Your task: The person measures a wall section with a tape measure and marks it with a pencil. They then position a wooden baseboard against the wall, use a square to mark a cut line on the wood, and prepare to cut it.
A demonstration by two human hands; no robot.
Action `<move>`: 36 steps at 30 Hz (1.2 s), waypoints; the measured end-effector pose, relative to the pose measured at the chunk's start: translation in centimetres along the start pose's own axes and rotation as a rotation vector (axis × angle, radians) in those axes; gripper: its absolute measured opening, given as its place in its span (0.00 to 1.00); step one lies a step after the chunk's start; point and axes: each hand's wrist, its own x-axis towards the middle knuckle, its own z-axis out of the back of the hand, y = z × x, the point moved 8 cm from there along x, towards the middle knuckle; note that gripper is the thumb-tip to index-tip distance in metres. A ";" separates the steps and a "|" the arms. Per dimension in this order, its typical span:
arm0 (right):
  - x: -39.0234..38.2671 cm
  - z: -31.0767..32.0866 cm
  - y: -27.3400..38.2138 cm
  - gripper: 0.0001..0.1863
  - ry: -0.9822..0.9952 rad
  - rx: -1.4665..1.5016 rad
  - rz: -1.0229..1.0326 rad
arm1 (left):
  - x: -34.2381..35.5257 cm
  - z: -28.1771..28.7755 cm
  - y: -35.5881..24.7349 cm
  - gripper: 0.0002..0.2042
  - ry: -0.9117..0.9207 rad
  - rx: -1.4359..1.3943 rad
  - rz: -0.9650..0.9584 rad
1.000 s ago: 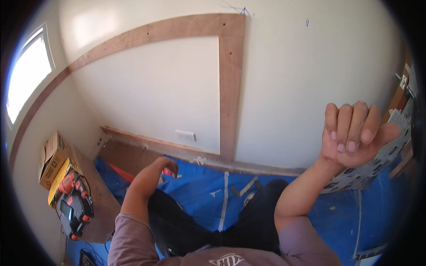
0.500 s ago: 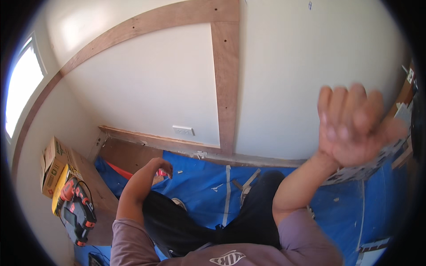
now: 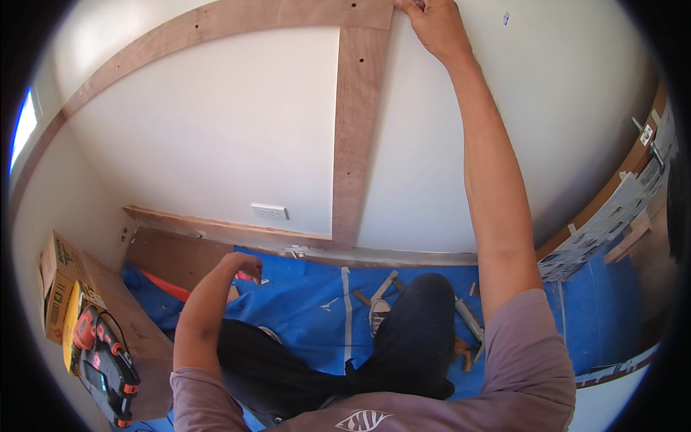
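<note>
Raised to the top of the view, my right hand (image 3: 436, 27) has its fingers bent together at the outer corner of a reddish-brown wooden trim board (image 3: 288, 16) on the white wall. The fingertips touch the board's end; the upper edge of the picture cuts off part of the hand. A vertical trim board (image 3: 358, 108) meets the top one below that corner, and dark holes dot both. Down low, my left hand (image 3: 243, 263) hangs closed above a blue floor sheet (image 3: 302, 288). Something small and reddish shows at its curled fingers, too little to name.
A white wall outlet (image 3: 270, 211) sits above the lower board. At the left, an orange-and-black power tool (image 3: 108, 367) lies near a cardboard box (image 3: 61, 288). A caulking gun (image 3: 468, 320) and wood scraps lie by my right knee. A paper-covered door (image 3: 601, 230) stands right.
My right hand has gone up and left, from in front of the wall to the trim's corner. My left hand has stayed low and closed. The view has shifted slightly.
</note>
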 end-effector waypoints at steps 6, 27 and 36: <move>-3.9 -0.7 -1.4 0.21 -0.183 -0.017 -0.199 | 0.2 -0.9 1.7 0.27 0.047 -0.019 0.040; -13.3 -6.0 -1.0 0.29 -0.003 0.336 -0.636 | -1.7 0.0 3.2 0.26 -0.027 -0.110 0.046; -10.8 -4.7 0.8 0.24 -0.291 0.204 -0.265 | -4.7 0.7 1.2 0.23 -0.053 -0.103 0.090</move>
